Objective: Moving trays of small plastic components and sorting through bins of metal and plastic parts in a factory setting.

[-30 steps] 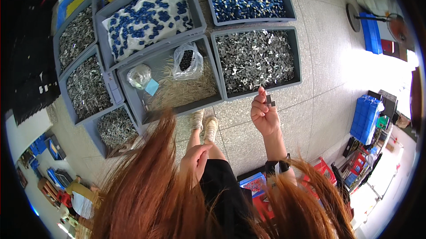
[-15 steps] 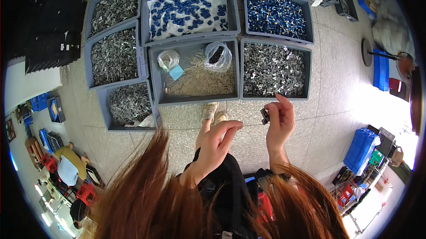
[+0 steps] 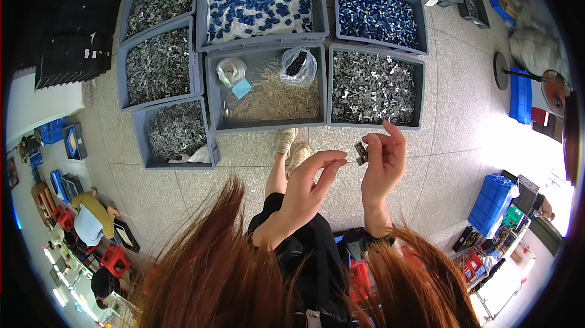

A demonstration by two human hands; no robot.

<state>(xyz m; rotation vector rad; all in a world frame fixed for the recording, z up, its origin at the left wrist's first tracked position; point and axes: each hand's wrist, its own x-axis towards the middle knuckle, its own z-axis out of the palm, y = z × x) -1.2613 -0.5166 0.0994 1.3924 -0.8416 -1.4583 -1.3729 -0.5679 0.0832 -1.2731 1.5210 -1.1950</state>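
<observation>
My right hand (image 3: 384,166) is closed on a small dark metal part (image 3: 361,154), pinched between thumb and fingers. Close by on its left, my left hand (image 3: 309,191) has thumb and forefinger pressed together, tips just short of the part. Whatever lies between those fingertips, if anything, is too small to make out. Beyond the hands stands a grey bin (image 3: 266,126) of thin tan pins (image 3: 274,101); a clear bag of black pieces (image 3: 298,66), a smaller clear bag (image 3: 231,72) and a blue slip (image 3: 241,88) rest in it. To its right, another grey bin (image 3: 375,126) holds small dark and silvery metal parts (image 3: 375,88).
Farther off are grey bins of blue parts on white sheeting (image 3: 259,11) and loose blue parts (image 3: 378,17). Bins of metal pieces (image 3: 157,66) line the left. A fan (image 3: 553,91) and blue crates (image 3: 492,203) stand right; another person (image 3: 92,218) sits far left.
My left hand has moved right and slightly up, close to the part in my right hand. The bins sit slightly higher in view.
</observation>
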